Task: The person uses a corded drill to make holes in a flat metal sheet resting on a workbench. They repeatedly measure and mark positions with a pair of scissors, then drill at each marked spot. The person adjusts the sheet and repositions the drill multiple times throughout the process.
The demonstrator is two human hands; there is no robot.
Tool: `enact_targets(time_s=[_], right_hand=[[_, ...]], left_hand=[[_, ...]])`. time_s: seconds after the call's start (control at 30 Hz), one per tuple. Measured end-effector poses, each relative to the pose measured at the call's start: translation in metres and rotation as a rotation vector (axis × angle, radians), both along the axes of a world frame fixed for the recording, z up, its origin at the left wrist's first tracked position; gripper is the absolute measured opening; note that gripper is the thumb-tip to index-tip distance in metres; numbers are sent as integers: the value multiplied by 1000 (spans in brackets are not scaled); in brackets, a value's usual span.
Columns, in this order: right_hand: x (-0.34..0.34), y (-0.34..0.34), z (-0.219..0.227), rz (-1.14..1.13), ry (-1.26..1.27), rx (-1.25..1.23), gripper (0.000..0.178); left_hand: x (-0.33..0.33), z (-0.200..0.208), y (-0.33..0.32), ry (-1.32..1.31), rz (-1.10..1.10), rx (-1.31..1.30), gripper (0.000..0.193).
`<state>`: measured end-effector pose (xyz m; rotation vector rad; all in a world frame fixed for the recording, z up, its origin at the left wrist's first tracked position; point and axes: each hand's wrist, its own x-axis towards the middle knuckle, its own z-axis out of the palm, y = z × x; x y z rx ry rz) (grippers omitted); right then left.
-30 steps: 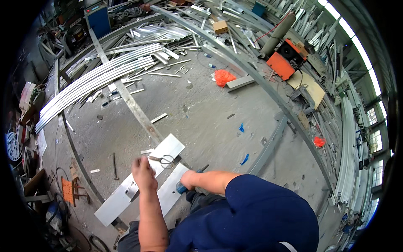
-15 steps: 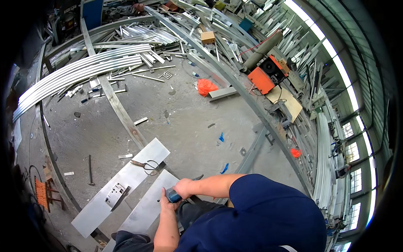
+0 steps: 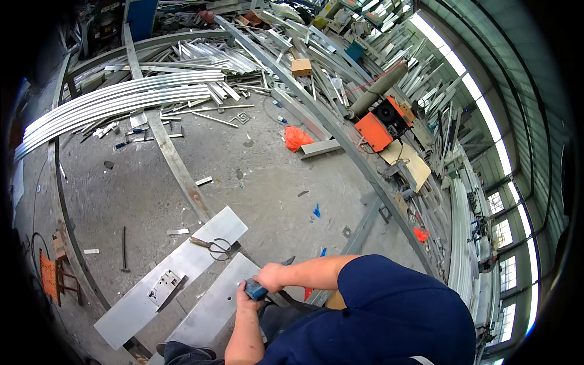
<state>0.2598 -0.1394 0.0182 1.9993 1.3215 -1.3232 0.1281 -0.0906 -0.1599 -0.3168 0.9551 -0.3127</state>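
The left hand [image 3: 245, 298] has left the scissors [image 3: 211, 246], at half past ten, for the blue power tool [image 3: 256, 291], which the right hand [image 3: 269, 277] grips too, at the near metal panel's [image 3: 213, 302] three-o'clock edge. I'd keep both holds firm.

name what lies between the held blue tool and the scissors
From blue tool to scissors, the head view shows part of the near panel, then a narrow gap.
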Motion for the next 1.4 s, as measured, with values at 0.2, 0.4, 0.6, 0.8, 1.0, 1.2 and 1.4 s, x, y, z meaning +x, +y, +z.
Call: enact_targets(time_s=[0.2, 0.4, 0.6, 0.8, 1.0, 1.2, 1.4], right_hand=[[-7, -8, 2, -14, -16, 28, 52], [0, 5, -6, 38, -21, 21, 46], [8, 21, -16, 112, -20, 6, 41], [12, 24, -6, 114, -25, 2, 44], [12, 12, -9, 84, -15, 15, 49], [16, 6, -10, 78, 5, 37, 50], [20, 8, -12, 93, 5, 28, 49]], left_hand=[[-8, 2, -9, -21, 35, -18, 47], [-1, 11, 1, 14, 41, -6, 48], [4, 8, 8, 20, 124, -72, 48], [7, 9, 10, 9, 122, -102, 47], [9, -4, 3, 10, 128, -145, 46], [10, -6, -2, 5, 65, -79, 48], [15, 2, 2, 25, 51, -53, 50]])
